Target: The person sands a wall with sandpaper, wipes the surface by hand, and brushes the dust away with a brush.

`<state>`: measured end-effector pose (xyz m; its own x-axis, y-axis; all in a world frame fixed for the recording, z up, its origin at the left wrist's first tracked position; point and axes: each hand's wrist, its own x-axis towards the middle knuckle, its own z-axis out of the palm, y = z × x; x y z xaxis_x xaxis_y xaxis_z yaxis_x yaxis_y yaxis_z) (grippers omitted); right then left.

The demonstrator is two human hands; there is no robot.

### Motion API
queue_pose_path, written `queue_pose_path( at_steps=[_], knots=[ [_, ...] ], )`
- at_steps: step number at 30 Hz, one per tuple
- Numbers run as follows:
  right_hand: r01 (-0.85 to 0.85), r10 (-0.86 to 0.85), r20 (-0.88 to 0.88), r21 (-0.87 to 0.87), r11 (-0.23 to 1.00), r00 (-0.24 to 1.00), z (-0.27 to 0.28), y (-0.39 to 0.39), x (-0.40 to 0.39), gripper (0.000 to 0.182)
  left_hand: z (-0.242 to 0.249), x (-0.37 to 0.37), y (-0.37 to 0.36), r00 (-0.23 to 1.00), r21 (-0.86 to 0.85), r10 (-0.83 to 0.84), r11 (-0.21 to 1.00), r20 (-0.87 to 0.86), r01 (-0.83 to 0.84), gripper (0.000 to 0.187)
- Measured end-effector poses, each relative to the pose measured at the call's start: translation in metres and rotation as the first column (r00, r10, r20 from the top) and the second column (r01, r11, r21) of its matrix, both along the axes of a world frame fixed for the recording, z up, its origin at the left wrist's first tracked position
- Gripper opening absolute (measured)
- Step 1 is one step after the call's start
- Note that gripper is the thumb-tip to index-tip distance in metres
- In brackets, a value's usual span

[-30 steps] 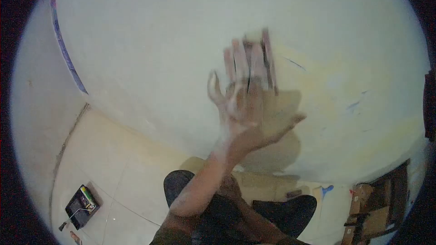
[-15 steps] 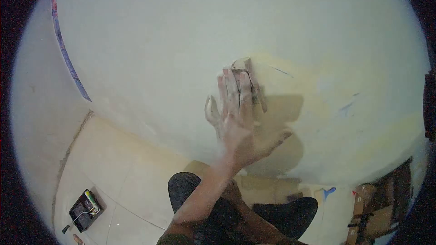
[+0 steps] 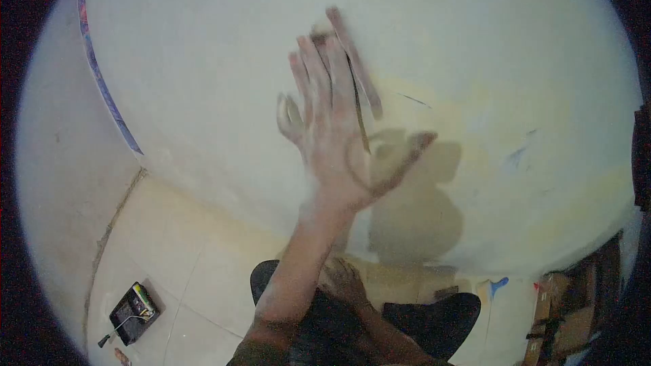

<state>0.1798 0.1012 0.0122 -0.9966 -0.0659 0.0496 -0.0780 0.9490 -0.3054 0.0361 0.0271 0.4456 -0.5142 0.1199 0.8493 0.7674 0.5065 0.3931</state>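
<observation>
My left hand [image 3: 329, 115] lies on the pale wall [image 3: 203, 61], fingers stretched upward and thumb spread to the right. White dust coats its fingers. Pressed beneath it is a piece of sandpaper [image 3: 356, 61], whose brownish edge shows past the index finger; the rest is covered by the hand. Faint yellowish patches and short blue marks [image 3: 519, 156] show on the wall to the right. My right hand [image 3: 344, 281] is low between my knees, in shadow and partly behind the left forearm; its fingers are too dim to make out.
On the tiled floor at lower left lies a black paint tray [image 3: 132, 315] with a roller. A blue-handled tool [image 3: 499, 285] is right of my knee [image 3: 434, 322]. Cardboard boxes [image 3: 566, 305] stand at lower right. A patterned strip [image 3: 102, 88] runs down the left wall corner.
My left hand has slid up and slightly left along the wall, carrying the sandpaper with it. My right hand shows more clearly behind the forearm now.
</observation>
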Motion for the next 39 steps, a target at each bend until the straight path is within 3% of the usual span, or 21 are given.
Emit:
queue_pose_path(
  at_steps=[3,5,6,8,11,14,15,17,18,20,22,24,27,30,32,34,36,39],
  knots=[
    [-0.061,0.062,-0.007,0.076,0.995,0.998,-0.019,0.005,-0.01,0.068,0.006,0.003,-0.005,0.997,0.035,-0.074,0.997,0.007,0.074,0.137],
    [-0.076,0.075,0.011,0.186,0.98,0.997,-0.04,0.013,-0.009,0.064,-0.038,0.013,0.002,0.972,-0.062,-0.021,0.997,0.232,0.036,0.136],
    [-0.081,0.078,0.023,0.239,0.968,0.997,-0.034,0.011,-0.011,0.062,-0.044,0.015,0.003,0.971,-0.062,-0.024,0.997,0.238,0.04,0.135],
    [-0.051,0.049,0.016,0.157,0.986,0.999,-0.029,0.007,-0.013,0.062,-0.056,0.016,0.004,0.964,-0.067,-0.031,0.996,0.266,0.051,0.134],
    [-0.031,0.032,-0.008,0.113,0.993,0.999,-0.024,0.002,0.0,0.062,-0.016,-0.009,0.0,0.999,0.021,0.02,1.0,0.03,-0.02,0.139],
    [-0.041,0.042,-0.008,0.106,0.994,0.999,-0.011,0.005,0.0,0.062,0.021,-0.018,-0.006,0.993,-0.022,0.118,0.993,-0.019,-0.118,0.142],
    [-0.047,0.048,-0.008,0.099,0.994,0.999,-0.007,0.005,-0.004,0.063,0.018,-0.014,-0.005,0.993,-0.032,0.1,0.995,0.064,-0.098,0.142],
    [-0.075,0.095,-0.089,0.207,0.975,0.991,-0.06,0.021,-0.008,0.064,-0.011,0.009,0.001,0.973,-0.041,0.059,0.998,0.223,-0.051,0.143],
    [-0.083,0.119,-0.126,0.26,0.962,0.985,-0.079,0.024,-0.011,0.065,-0.038,0.014,0.004,0.973,-0.128,0.025,0.992,0.228,0.004,0.138],
    [-0.014,0.017,-0.111,0.02,1.0,0.994,-0.061,0.014,-0.012,0.065,-0.055,0.014,0.012,0.976,-0.1,-0.004,0.995,0.22,0.026,0.141],
    [0.009,-0.019,-0.127,-0.082,0.997,0.992,-0.04,0.01,-0.004,0.064,-0.047,0.013,0.014,0.989,-0.083,0.007,0.997,0.145,0.005,0.143],
    [-0.03,0.024,-0.19,-0.029,0.999,0.982,-0.022,0.011,0.005,0.064,-0.009,-0.008,0.008,0.998,-0.059,0.069,0.996,0.005,-0.069,0.143],
    [-0.028,0.035,-0.061,0.113,0.993,0.998,-0.007,0.009,-0.003,0.064,0.014,-0.028,0.005,0.992,0.005,0.091,0.996,-0.085,-0.091,0.141],
    [-0.047,0.043,-0.145,-0.031,0.998,0.989,-0.047,0.018,-0.001,0.064,-0.019,0.0,0.011,1.0,0.002,-0.024,1.0,0.004,0.024,0.133],
    [-0.047,0.051,-0.138,0.03,0.998,0.989,-0.05,0.02,0.001,0.064,-0.069,0.024,0.015,0.977,-0.128,0.05,0.992,0.206,-0.024,0.134],
    [-0.033,0.047,-0.129,0.107,0.994,0.991,-0.05,0.02,0.003,0.064,-0.087,0.023,0.015,0.976,-0.195,0.064,0.981,0.21,-0.022,0.134],
    [-0.019,0.04,-0.108,0.192,0.981,0.993,-0.046,0.016,0.006,0.064,-0.087,0.021,0.008,0.985,-0.169,0.027,0.986,0.17,0.002,0.134],
    [-0.012,0.017,-0.14,0.034,0.999,0.99,-0.033,0.01,0.003,0.064,-0.034,-0.005,0.0,1.0,-0.047,-0.014,0.999,0.008,0.015,0.136]
  ],
)
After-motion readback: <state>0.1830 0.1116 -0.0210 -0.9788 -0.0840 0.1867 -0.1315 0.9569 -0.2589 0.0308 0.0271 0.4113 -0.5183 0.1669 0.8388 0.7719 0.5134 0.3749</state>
